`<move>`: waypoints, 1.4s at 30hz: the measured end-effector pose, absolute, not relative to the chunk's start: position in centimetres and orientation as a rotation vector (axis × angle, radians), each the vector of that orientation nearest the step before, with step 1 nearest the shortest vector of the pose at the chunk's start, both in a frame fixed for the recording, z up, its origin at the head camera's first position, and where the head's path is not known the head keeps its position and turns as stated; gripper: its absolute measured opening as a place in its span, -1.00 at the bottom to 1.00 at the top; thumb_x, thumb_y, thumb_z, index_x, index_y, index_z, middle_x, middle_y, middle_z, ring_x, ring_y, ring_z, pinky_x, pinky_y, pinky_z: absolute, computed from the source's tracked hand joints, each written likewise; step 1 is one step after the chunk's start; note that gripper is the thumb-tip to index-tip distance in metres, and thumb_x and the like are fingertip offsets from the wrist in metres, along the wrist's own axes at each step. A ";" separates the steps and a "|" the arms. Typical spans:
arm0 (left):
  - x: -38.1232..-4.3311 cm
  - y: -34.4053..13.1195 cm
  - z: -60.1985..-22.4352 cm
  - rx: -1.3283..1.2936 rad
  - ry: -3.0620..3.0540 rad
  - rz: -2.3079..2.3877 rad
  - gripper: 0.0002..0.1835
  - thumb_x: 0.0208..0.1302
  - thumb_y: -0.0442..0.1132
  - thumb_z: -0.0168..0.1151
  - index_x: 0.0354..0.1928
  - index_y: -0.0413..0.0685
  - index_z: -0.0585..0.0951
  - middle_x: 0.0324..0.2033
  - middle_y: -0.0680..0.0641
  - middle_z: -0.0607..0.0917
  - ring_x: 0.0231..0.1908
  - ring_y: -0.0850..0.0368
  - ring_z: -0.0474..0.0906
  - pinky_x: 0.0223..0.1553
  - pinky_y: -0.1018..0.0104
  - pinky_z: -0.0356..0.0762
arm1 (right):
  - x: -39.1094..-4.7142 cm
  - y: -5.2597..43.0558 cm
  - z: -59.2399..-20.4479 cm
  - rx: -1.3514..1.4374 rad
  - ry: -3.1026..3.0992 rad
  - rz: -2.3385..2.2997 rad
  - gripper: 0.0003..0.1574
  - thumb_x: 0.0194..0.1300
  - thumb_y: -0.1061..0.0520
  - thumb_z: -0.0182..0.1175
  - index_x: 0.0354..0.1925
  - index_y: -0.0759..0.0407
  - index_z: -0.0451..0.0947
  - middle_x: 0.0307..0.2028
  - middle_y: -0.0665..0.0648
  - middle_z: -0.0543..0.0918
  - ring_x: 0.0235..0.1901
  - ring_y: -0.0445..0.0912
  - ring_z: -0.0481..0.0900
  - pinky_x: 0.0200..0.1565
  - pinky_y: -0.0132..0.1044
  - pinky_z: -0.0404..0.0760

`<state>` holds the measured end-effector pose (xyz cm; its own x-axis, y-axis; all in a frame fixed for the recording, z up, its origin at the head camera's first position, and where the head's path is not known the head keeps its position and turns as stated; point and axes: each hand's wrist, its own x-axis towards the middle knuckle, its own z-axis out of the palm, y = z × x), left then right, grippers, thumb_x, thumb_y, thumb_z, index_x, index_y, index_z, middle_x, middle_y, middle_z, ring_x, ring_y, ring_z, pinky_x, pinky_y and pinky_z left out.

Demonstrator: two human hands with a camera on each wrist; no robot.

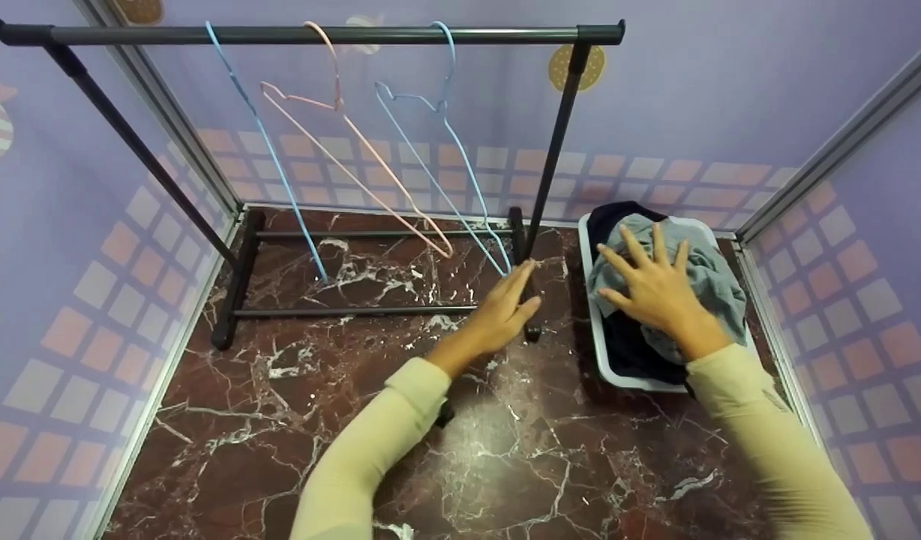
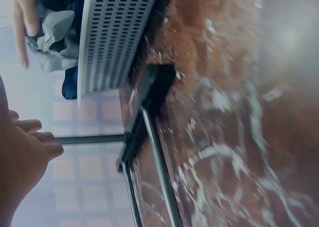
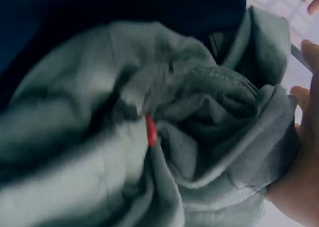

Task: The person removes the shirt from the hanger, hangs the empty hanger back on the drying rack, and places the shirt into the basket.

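Observation:
My right hand (image 1: 659,289) is spread, fingers apart, over a crumpled grey-green garment (image 1: 719,281) in a white basket (image 1: 597,330). Whether the palm presses on the cloth cannot be told. Dark navy cloth (image 1: 637,352) lies under and around that garment. In the right wrist view, a small red spot shows among the folds of the grey-green garment (image 3: 219,152). My left hand (image 1: 498,311) reaches forward with straight fingers and holds nothing. It appears near the right upright of a black clothes rack (image 1: 554,150), in front of the lower tip of a blue hanger (image 1: 468,161).
A pink hanger (image 1: 367,146) and another blue hanger (image 1: 269,142) also hang from the rack's top bar (image 1: 505,35). The rack stands on a dark red marbled floor (image 1: 505,450). Purple patterned walls (image 1: 700,90) enclose the back and sides. The basket's perforated side (image 2: 117,33) is near the rack's foot.

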<state>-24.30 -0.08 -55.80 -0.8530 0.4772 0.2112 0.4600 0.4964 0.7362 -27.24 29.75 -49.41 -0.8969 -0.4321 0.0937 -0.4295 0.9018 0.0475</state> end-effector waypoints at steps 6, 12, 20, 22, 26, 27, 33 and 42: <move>-23.1 -3.2 -56.5 0.759 2.726 1.281 -0.24 0.64 0.18 -0.27 0.68 0.02 -0.11 0.65 -0.07 -0.04 0.64 -0.09 -0.13 0.62 0.00 -0.12 | -27.5 29.5 -51.7 0.670 -3.054 0.005 -0.07 0.43 -0.23 0.21 0.60 -0.02 0.16 0.64 0.26 0.00 0.52 0.61 -0.19 0.28 0.77 -0.24; -22.4 -5.5 -56.7 0.709 2.767 1.236 -0.23 0.64 0.16 -0.24 0.67 -0.03 -0.12 0.65 -0.09 -0.04 0.64 -0.10 -0.14 0.63 0.01 -0.15 | -27.6 29.8 -53.4 0.663 -3.141 0.012 -0.16 0.50 -0.07 0.16 0.60 0.05 0.15 0.62 0.29 0.05 0.51 0.59 -0.09 0.27 0.77 -0.11; -21.8 -9.0 -58.3 0.684 2.926 1.024 -0.19 0.62 0.14 -0.13 0.67 -0.05 -0.14 0.66 -0.10 -0.12 0.65 -0.11 -0.24 0.62 -0.04 -0.21 | -27.0 30.1 -56.3 0.689 -3.155 0.123 -0.20 0.51 0.09 0.09 0.57 0.28 0.13 0.59 0.39 0.10 0.50 0.58 -0.01 0.26 0.74 0.03; -21.7 -9.9 -58.8 0.684 2.965 0.944 -0.17 0.62 0.17 -0.13 0.67 -0.06 -0.16 0.66 -0.12 -0.15 0.65 -0.11 -0.28 0.62 -0.05 -0.24 | -26.8 30.1 -56.8 0.707 -3.150 0.137 -0.22 0.52 0.11 0.05 0.56 0.34 0.13 0.58 0.42 0.08 0.50 0.59 -0.04 0.27 0.74 0.03; -21.5 -11.5 -59.6 0.674 3.012 0.888 -0.16 0.61 0.14 -0.08 0.66 -0.12 -0.12 0.66 -0.16 -0.12 0.65 -0.15 -0.28 0.62 -0.07 -0.26 | -26.8 30.2 -57.7 0.742 -3.152 0.168 -0.23 0.53 0.13 -0.02 0.56 0.39 0.09 0.59 0.46 0.03 0.51 0.59 -0.12 0.31 0.71 -0.01; -21.4 -11.8 -59.7 0.673 3.026 0.880 -0.16 0.61 0.12 -0.07 0.66 -0.14 -0.10 0.65 -0.18 -0.10 0.64 -0.17 -0.25 0.62 -0.08 -0.24 | -26.8 30.2 -57.9 0.751 -3.156 0.177 -0.23 0.54 0.14 -0.04 0.56 0.40 0.08 0.59 0.47 0.01 0.52 0.59 -0.14 0.33 0.70 -0.03; -21.0 -12.6 -60.2 0.692 3.066 0.860 -0.19 0.59 0.05 -0.02 0.63 -0.25 -0.02 0.64 -0.25 -0.03 0.62 -0.28 -0.17 0.61 -0.14 -0.17 | -27.0 30.2 -58.7 0.772 -3.172 0.207 -0.24 0.58 0.10 -0.10 0.59 0.38 0.04 0.61 0.42 -0.03 0.55 0.53 -0.22 0.42 0.61 -0.14; -21.1 -12.7 -59.6 0.710 3.081 0.763 -0.18 0.61 0.13 -0.09 0.64 -0.23 -0.03 0.63 -0.28 -0.03 0.62 -0.28 -0.17 0.61 -0.16 -0.18 | -25.7 30.2 -57.3 0.736 -3.012 0.140 -0.30 0.55 0.09 0.00 0.54 0.25 0.24 0.61 0.29 0.11 0.57 0.46 -0.08 0.45 0.56 -0.13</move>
<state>-21.05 -12.71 -59.58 -0.8989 0.3861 0.2071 0.4382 0.7953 0.4189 -25.69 30.19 -57.29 -0.8869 -0.4582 0.0583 -0.4616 0.8836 -0.0786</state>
